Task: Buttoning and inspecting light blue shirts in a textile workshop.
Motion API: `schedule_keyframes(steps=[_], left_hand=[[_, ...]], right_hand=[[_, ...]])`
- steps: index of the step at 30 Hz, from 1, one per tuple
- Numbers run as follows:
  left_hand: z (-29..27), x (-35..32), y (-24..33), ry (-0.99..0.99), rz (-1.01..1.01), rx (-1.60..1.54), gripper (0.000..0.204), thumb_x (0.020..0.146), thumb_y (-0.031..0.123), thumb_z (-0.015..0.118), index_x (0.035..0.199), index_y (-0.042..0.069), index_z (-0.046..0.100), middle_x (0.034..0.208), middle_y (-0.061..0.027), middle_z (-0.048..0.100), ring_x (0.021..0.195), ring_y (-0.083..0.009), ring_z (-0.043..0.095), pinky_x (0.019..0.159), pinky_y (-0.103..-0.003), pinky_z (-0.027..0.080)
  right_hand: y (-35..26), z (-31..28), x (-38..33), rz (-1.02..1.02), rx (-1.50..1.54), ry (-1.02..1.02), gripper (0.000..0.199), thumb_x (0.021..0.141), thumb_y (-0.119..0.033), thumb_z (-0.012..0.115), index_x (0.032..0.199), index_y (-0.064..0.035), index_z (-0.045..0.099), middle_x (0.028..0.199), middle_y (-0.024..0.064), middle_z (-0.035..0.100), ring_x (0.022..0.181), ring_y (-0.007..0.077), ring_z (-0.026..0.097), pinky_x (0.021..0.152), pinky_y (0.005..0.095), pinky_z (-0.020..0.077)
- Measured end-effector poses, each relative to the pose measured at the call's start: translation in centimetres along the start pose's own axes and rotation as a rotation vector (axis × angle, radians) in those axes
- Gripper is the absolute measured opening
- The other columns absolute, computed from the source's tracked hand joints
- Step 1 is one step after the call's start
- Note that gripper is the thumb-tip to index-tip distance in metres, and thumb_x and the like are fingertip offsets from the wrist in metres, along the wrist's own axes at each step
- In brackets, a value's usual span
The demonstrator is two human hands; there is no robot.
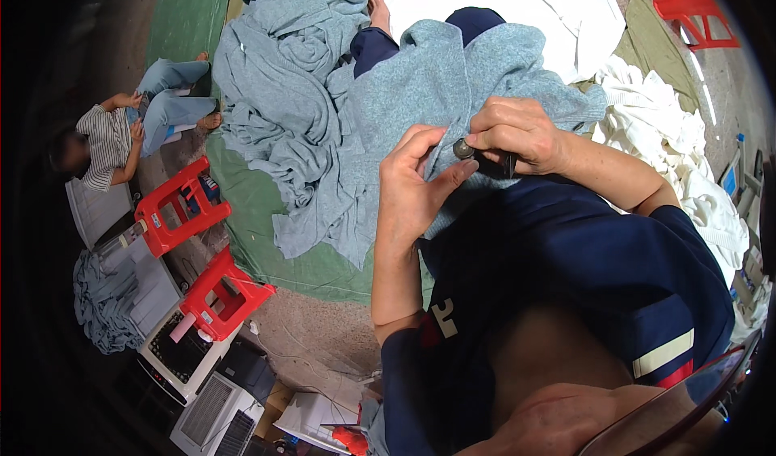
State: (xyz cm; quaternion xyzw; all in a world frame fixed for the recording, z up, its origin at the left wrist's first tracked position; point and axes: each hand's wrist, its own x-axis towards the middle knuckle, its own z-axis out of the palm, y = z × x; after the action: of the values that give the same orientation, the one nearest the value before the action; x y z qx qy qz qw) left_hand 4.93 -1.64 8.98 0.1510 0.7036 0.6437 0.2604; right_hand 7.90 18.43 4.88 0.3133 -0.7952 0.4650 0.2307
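My right hand (517, 135) grips a small dark tool with a round metal tip (467, 149) and presses it against a grey-blue knitted garment (440, 80) lying over my lap. My left hand (414, 183) pinches a fold of the same garment just beside the tool tip, thumb pointing toward it. Both forearms come up from my dark blue top. A bare foot (378, 15) shows beyond the garment.
A heap of grey-blue garments (283, 76) lies on a green mat (242, 205). White cloth (671, 124) is piled at right. Two red plastic stools (182, 205) stand at left, another red stool (687, 7) top right. A person in a striped top (109, 145) sits far left. White crates (190, 359) lie below.
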Motion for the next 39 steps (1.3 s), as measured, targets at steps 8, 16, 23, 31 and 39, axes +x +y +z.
schedule_keyframes(steps=[8,16,23,31,39], left_hand=[[-0.7,0.4,-0.9,-0.038,-0.245,0.031,0.031,0.074,-0.002,0.077,0.101,-0.007,0.063,0.092,-0.0031,0.061,0.087,-0.0094,0.056,0.079,-0.022,0.045],[-1.9,-0.1,-0.3,0.011,-0.216,-0.249,0.015,0.087,0.001,0.064,0.100,-0.004,0.062,0.092,-0.0015,0.063,0.083,-0.0052,0.055,0.073,-0.021,0.045],[-0.9,0.1,0.4,0.077,-0.003,0.383,0.014,0.084,0.005,0.063,0.094,-0.004,0.058,0.081,-0.0139,0.058,0.073,-0.0225,0.058,0.069,-0.032,0.046],[-1.2,0.2,-1.2,0.054,-0.280,-0.354,0.012,0.091,0.013,0.064,0.091,0.001,0.063,0.084,0.0028,0.059,0.075,-0.0032,0.050,0.068,-0.020,0.040],[-1.3,0.7,-0.3,0.190,-0.128,-0.323,0.011,0.093,0.011,0.062,0.098,0.002,0.061,0.084,0.0052,0.056,0.075,-0.0020,0.046,0.068,-0.018,0.038]], right_hand=[[-0.1,0.6,0.0,0.142,0.067,-0.001,0.011,0.082,-0.009,0.068,0.083,-0.0017,0.060,0.079,0.0093,0.060,0.062,0.0226,0.060,0.050,0.0310,0.0451],[-0.1,-0.3,1.0,0.343,0.399,-0.092,0.007,0.079,-0.002,0.068,0.084,-0.0037,0.063,0.108,0.0109,0.059,0.073,0.0156,0.060,0.063,0.0260,0.0467],[0.2,-0.7,1.3,0.333,0.354,-0.283,0.009,0.080,-0.007,0.066,0.081,-0.0031,0.059,0.089,0.0102,0.061,0.067,0.0218,0.061,0.053,0.0325,0.0441],[-0.5,0.5,1.0,0.153,0.095,-0.197,0.012,0.076,-0.007,0.066,0.085,-0.0050,0.059,0.092,0.0064,0.056,0.074,0.0247,0.060,0.056,0.0341,0.0477],[-0.3,0.0,3.3,0.049,-0.061,-0.078,0.012,0.071,-0.004,0.067,0.079,-0.0040,0.058,0.090,0.0082,0.059,0.073,0.0239,0.061,0.054,0.0335,0.0474]])
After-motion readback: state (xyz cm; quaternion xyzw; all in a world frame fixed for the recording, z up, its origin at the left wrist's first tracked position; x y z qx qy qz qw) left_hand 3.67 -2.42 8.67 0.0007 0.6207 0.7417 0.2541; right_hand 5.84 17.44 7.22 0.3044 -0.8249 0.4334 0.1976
